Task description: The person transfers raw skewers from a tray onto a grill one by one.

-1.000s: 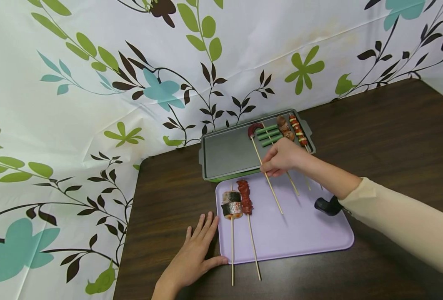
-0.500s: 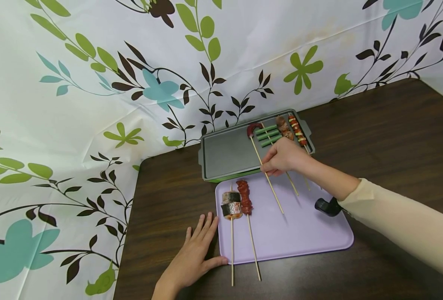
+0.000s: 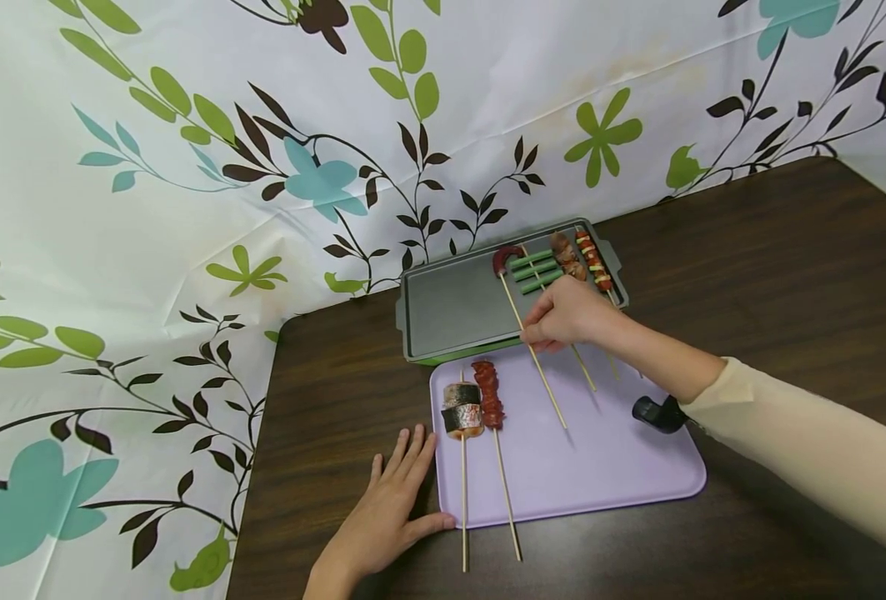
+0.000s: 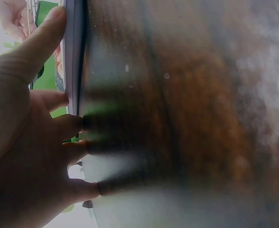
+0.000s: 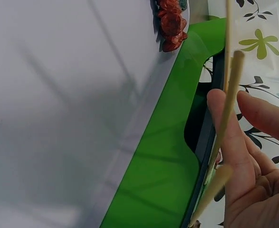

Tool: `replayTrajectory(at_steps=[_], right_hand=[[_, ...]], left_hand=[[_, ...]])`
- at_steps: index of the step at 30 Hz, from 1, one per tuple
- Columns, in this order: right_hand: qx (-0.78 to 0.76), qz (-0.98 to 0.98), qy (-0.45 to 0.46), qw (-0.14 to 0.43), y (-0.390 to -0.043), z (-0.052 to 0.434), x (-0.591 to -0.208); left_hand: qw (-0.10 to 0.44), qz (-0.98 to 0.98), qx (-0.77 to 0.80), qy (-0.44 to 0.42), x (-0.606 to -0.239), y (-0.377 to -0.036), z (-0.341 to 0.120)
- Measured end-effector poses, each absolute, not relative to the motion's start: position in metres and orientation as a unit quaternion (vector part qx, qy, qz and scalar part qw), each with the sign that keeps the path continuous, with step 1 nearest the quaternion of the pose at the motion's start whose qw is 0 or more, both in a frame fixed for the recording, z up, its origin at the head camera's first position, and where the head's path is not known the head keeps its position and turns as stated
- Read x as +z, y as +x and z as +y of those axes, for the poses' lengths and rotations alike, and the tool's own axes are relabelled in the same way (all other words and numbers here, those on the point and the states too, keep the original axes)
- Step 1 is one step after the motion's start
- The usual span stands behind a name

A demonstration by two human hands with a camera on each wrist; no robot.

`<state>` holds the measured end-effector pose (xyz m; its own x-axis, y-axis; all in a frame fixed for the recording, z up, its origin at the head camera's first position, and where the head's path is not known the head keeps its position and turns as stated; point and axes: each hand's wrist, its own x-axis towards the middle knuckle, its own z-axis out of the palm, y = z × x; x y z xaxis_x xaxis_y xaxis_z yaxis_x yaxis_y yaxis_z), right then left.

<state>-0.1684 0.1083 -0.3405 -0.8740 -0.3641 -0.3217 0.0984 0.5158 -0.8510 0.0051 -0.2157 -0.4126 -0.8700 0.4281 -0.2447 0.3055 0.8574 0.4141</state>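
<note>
My right hand [image 3: 572,310] pinches the wooden stick [image 3: 513,302] of a skewer between thumb and fingertips. The skewer's curved dark red piece [image 3: 499,262] lies on the griddle [image 3: 450,304], while the stick slants out over the lilac tray [image 3: 600,467]. In the right wrist view, thumb and forefinger of the right hand [image 5: 253,156] are at the stick [image 5: 228,102]. My left hand [image 3: 390,510] lies with spread, straight fingers on the table, its thumb and forefinger touching the tray's left edge. The left wrist view shows that hand [image 4: 30,123] against the tray rim [image 4: 73,52].
Green vegetable sticks [image 3: 536,268] on a skewer, a brown meat skewer [image 3: 567,254] and a red-and-yellow skewer [image 3: 594,260] occupy the griddle's right side. The tray bears a banded roll skewer [image 3: 463,408] and a red meat skewer [image 3: 490,393]. A black object [image 3: 658,413] sits below the right forearm.
</note>
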Motion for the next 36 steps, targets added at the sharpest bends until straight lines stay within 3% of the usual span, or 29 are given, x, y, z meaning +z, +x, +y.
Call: replayTrajectory(at_steps=[15,28,36], right_hand=[[-0.498,0.831,-0.112,0.221,-0.154,0.129,-0.324],[-0.574,0.758,-0.126,0.284,-0.115,0.155,-0.316],[-0.583,0.718,-0.183,0.332,-0.081,0.164,-0.327]], left_hand=[[0.162,0.951,0.183,0.19,-0.412,0.003,-0.211],[0.16,0.952,0.181,0.186,-0.412,0.002,-0.208],[0.161,0.952,0.185,0.185,-0.412,0.001,-0.207]])
